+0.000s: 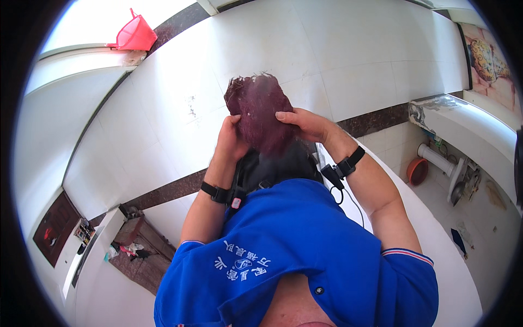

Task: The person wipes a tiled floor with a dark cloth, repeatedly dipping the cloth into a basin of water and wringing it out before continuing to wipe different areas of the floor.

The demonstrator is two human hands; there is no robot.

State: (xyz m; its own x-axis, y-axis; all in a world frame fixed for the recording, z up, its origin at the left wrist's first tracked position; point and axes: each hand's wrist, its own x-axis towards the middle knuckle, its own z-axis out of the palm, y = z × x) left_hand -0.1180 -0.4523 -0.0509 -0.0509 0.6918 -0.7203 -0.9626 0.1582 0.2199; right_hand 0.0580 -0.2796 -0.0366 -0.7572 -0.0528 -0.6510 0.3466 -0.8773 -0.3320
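A folded dark maroon cloth [261, 110] with a frayed, stringy upper edge is held up in front of my body, over black fabric at my waist. My left hand [233, 139] grips its lower left side, with the thumb on the face towards me. On the right edge, my right hand [308, 122] pinches it with the thumb on top and the fingers hidden behind. Part of the cloth's lower end looks blurred. Each wrist wears a black strap carrying a small device, and a cable runs from the right strap [350, 161].
White tiles [351, 41] with dark border strips lie ahead. A red plastic container [137, 34] sits at the upper left. To the right, an orange basin [417, 171] and a white pipe [435, 157] are below a ledge [470, 118]. Brown furniture [143, 245] holding fabrics stands at the lower left.
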